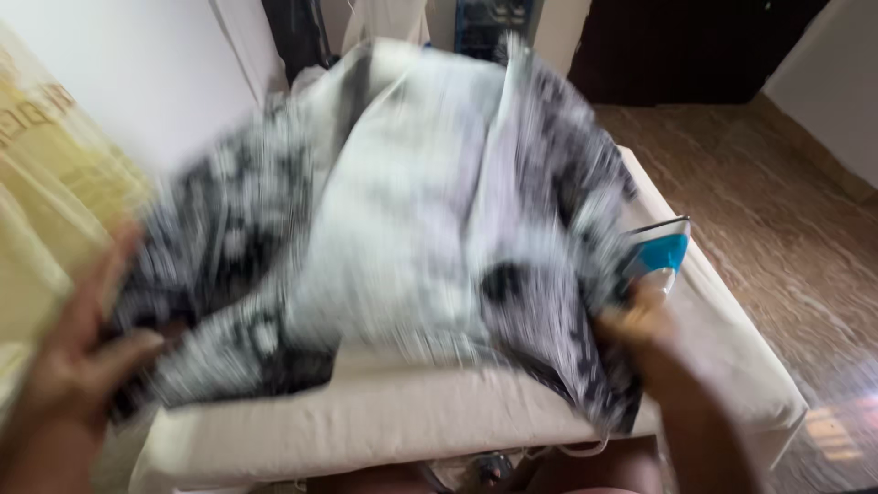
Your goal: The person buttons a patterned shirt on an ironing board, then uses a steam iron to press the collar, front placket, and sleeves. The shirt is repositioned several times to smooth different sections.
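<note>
Head cam: black-and-white patterned garment (412, 210) is up off the surface, held between both hands, motion-blurred, so prob mid-shake or mid-reposition. Lighter side faces the cam; can't tell if that's inside or outside. Lower edge drapes onto the cream padded ironing surface (384, 421), just in front of the hands.

Left hand (78, 352): fingers spread, thumb over the dark edge of the cloth, gripping a bunch of it at the left end. Right hand (640, 320): closed on the right edge of the cloth, pinching it. Fingers partly hidden by fabric and blur, so exact grip unclear.

Blue-and-white iron (660, 258) sits just beyond the right hand, partly covered by the cloth, not held by either hand.

Progress, judged only: garment isn't laid flat yet, iron isn't in hand, so pressing isn't underway right now. Looks like a spreading/turning stage. Too blurred to tell whether any part is already pressed, no creases readable. Left to do as far as visible: lay it flat on the pad, smooth it out, pick up the iron.

Further out: yellowish fabric (46, 183) beyond the left hand, brown tiled floor (777, 210) out past the right hand.
</note>
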